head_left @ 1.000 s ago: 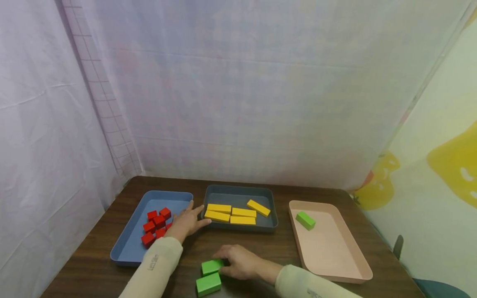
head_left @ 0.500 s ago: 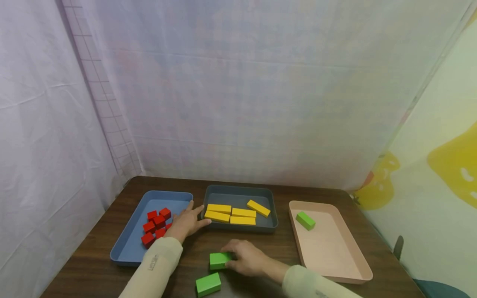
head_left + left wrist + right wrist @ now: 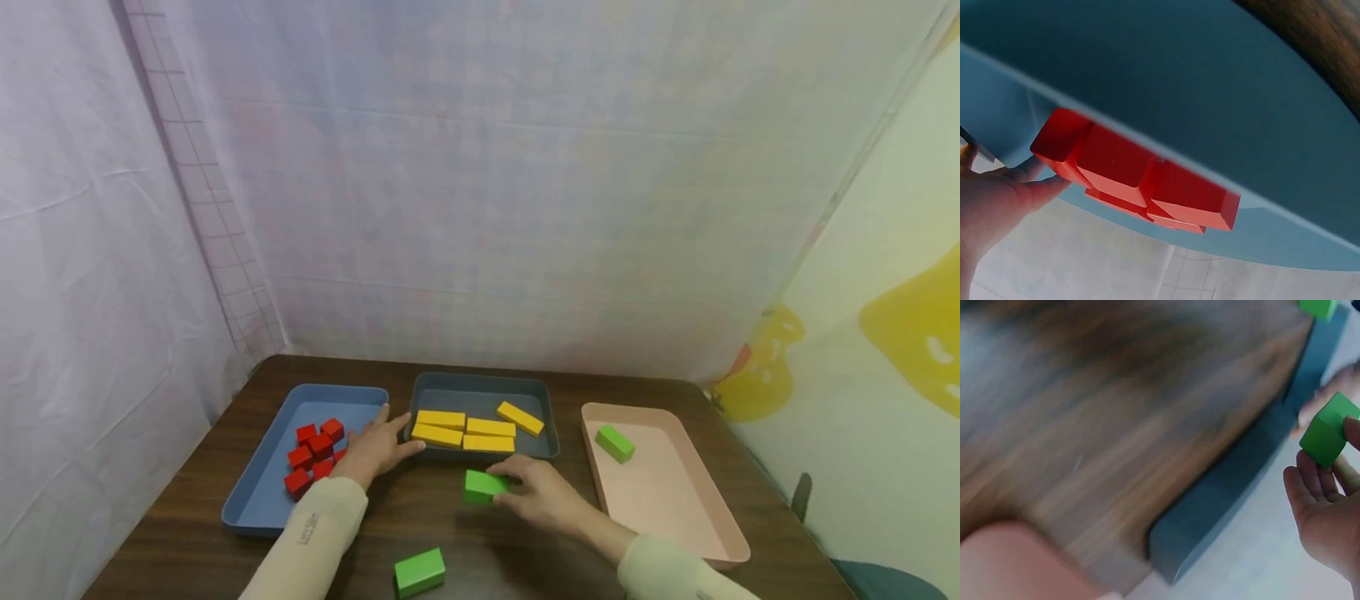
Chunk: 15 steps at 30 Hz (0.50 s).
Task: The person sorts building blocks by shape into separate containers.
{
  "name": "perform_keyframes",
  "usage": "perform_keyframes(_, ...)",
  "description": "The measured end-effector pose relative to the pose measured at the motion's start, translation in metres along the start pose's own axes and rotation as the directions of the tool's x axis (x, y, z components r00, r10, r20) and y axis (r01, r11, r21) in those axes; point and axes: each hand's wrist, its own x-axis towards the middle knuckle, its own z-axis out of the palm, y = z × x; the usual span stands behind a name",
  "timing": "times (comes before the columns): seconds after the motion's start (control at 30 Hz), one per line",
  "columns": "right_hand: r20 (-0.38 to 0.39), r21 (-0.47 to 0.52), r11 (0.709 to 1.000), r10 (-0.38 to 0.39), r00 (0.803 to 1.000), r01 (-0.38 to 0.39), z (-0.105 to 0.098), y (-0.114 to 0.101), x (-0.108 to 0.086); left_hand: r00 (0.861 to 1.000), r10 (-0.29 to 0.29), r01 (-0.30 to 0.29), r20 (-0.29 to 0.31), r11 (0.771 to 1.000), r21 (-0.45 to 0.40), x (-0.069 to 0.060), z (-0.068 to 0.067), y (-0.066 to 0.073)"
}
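Between thumb and fingers my right hand (image 3: 543, 496) pinches a green block (image 3: 482, 487), lifted above the table in front of the dark grey tray (image 3: 551, 454). In the right wrist view that same block (image 3: 1329, 430) shows in the fingers of the right hand (image 3: 1335, 519). A second green block (image 3: 420, 572) lies on the table near its front edge. My left hand (image 3: 375, 450) reaches over the right rim of the blue tray (image 3: 258, 500), fingers spread and holding nothing. Red blocks (image 3: 321, 447) lie in that tray, partly hidden by the left hand and sleeve.
Several yellow blocks (image 3: 489, 444) lie in the dark grey tray at the middle back. On the right stands a pink tray (image 3: 667, 500) with one green block (image 3: 615, 444) in it. Dark wood tabletop (image 3: 420, 517) shows between the trays. White curtains (image 3: 487, 208) hang behind.
My right hand has picked up one green block from beside the other and carried it up and to the right. The left hand stays where it was.
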Motion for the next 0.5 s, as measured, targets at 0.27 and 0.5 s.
perform_keyframes(0.27, -0.226, -0.058, 0.976, 0.194, 0.955, -0.212, -0.056, 0.031, -0.018, 1.0, -0.003, 0.003, -0.001, 1.0, -0.002, 0.001, 0.001, 0.0)
perform_keyframes(0.5, -0.297, -0.106, 0.966, 0.195, 0.935, -0.236, -0.096, 0.085, -0.049, 1.0, -0.005, 0.005, -0.007, 1.0, -0.003, 0.001, 0.002, 0.002)
